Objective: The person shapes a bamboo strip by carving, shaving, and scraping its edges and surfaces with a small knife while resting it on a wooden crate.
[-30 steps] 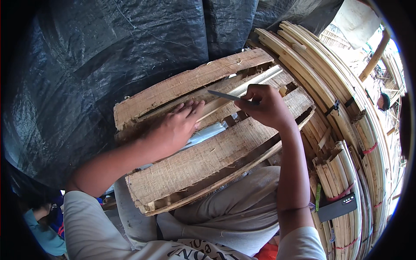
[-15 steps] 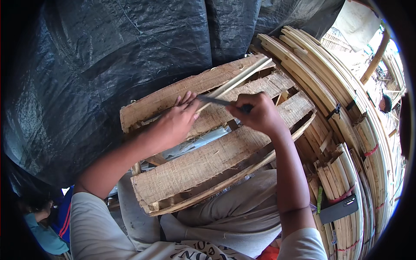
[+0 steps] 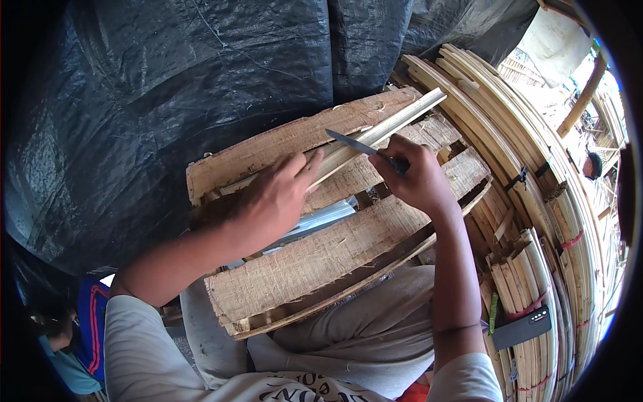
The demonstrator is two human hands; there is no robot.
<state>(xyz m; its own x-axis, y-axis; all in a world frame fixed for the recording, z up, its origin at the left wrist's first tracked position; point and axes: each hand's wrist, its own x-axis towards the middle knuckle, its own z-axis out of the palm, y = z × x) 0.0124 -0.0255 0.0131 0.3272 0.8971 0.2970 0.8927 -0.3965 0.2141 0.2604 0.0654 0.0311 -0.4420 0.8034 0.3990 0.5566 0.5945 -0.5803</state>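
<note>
Head view, strip [image 3: 408, 114] slanting across the slatted surface [image 3: 335, 248], left hand [image 3: 281, 191] hiding its lower end, grip unclear, right hand [image 3: 416, 173] closed round a knife [image 3: 350, 141], wood bundles [image 3: 522, 271] right of the surface, phone [image 3: 521, 329] on them, black tarp [image 3: 201, 80] beyond the surface.

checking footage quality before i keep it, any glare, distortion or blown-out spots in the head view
Head view, left: whitish sheen on the wrinkled black plastic sheet; head view, right: long pale wooden strips bend with the fisheye, daylight beyond burns out white; head view, rim: fades to black.
</note>
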